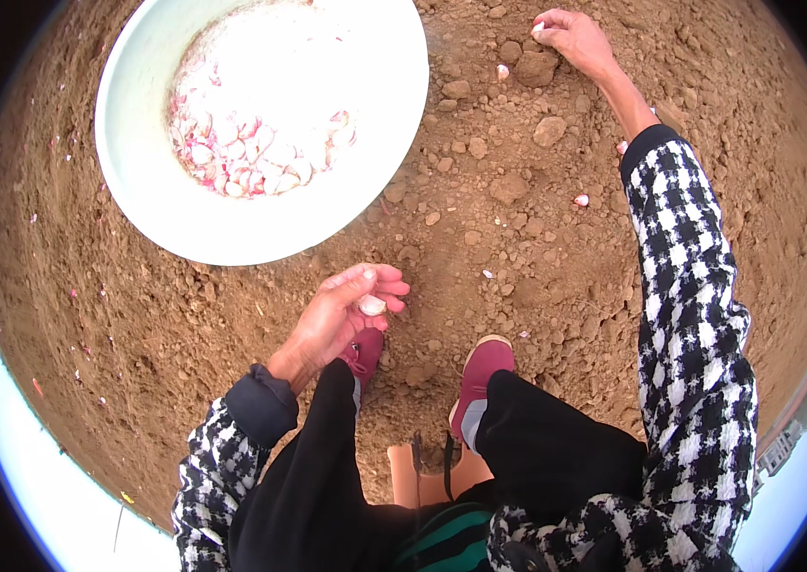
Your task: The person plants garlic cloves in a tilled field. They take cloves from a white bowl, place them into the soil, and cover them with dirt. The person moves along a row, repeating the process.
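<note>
Garlic cloves, several of them with pinkish skins, lie in the bottom of a wide white basin at the upper left; glare washes out part of its inside. Below the basin, my left hand is half curled, with a pale garlic clove held in its fingers. My right hand reaches far forward to the upper right. Its thumb and fingers pinch another clove just over the soil. A single clove sits on the soil near that hand, and a further one lies closer to me.
Loose brown soil with clods spreads all around. A large clod lies just below my right hand. My maroon shoes stand on the soil, with an orange-tan object beneath me. Bits of garlic skin are scattered at left.
</note>
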Tool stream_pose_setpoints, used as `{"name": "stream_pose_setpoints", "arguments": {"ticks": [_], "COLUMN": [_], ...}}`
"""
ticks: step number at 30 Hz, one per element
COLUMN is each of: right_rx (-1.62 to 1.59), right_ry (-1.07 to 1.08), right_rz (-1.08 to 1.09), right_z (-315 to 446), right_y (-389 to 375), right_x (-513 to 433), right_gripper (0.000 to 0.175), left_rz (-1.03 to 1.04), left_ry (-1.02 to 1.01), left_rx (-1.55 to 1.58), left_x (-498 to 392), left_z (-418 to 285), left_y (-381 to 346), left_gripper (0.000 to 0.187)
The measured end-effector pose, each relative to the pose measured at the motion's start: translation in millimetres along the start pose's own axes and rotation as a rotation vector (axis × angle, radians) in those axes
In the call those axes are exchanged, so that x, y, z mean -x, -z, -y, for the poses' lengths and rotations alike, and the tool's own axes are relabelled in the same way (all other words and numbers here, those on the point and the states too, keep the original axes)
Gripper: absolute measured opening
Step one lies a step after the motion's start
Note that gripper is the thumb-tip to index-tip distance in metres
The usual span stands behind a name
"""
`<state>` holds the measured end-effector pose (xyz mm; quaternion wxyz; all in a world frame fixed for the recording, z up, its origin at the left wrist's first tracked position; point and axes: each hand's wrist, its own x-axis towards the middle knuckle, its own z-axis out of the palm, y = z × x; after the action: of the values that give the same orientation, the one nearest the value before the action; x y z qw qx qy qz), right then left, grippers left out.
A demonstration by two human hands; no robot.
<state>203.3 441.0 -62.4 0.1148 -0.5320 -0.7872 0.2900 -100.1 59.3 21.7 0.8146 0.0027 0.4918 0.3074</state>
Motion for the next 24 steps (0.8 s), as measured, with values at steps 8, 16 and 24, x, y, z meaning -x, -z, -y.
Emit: {"name": "stream_pose_setpoints", "arguments": {"ticks": [8, 16, 24], "right_rx": [0.332, 0.250, 0.578], "right_ry": [-0.144, 0.074, -0.125], "right_rz": [-0.022, -0.600, 0.047], "right_z": [31, -30, -15], "right_y": [-6, 52, 24], "right_x": [-8, 30, 58], "right_gripper": [0.032, 0.051, 0.066], "left_rz": [0.029, -0.021, -0.023], "left_ry": [-0.015, -0.006, -0.050], "left_rx": [0.002, 0.016, 0.040], "left_x": [-3, 12, 8], "left_z": [-5, 5, 13], "left_y": [-2, 9, -2], "left_gripper": [0.034, 0.032, 0.030]}}
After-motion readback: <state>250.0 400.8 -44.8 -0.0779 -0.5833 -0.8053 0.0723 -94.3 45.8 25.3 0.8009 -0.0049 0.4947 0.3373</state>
